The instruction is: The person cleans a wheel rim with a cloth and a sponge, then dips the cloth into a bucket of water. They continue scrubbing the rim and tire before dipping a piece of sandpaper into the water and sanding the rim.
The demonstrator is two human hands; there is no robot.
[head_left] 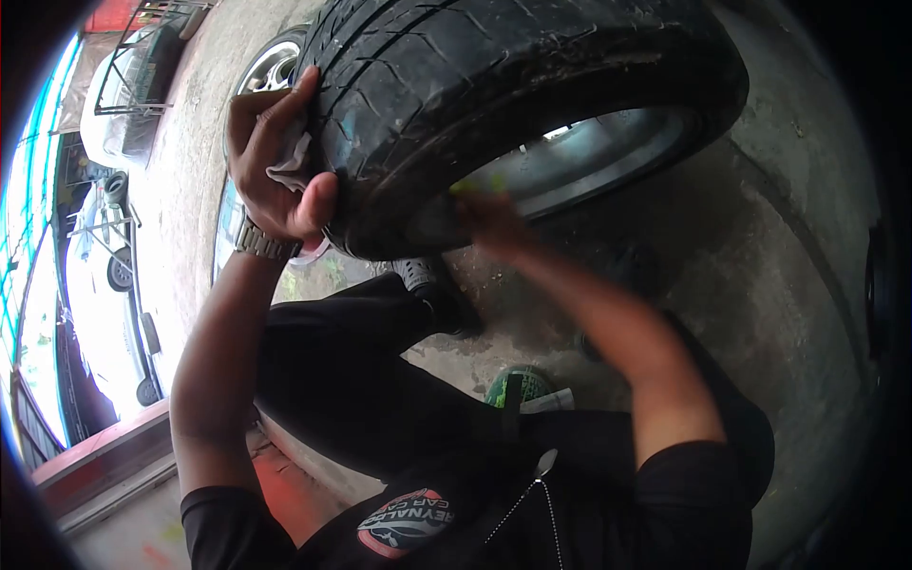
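A large black tire (418,104) on a silver rim (617,157) stands tilted in front of me. My left hand (275,161), with a metal watch on the wrist, grips the tire's left side and has a grey cloth (293,163) between fingers and palm. Inside the wheel opening, my right hand (489,223) is at the rim's inner side, blurred by motion. Something yellow-green shows at its fingertips, too smeared to make out.
Behind the tire at the upper left is another wheel (275,71). A green item (518,385) lies on the concrete floor (760,275) between my legs. White vehicles (100,294) stand at the far left, and a dark round object (879,290) is at the right edge.
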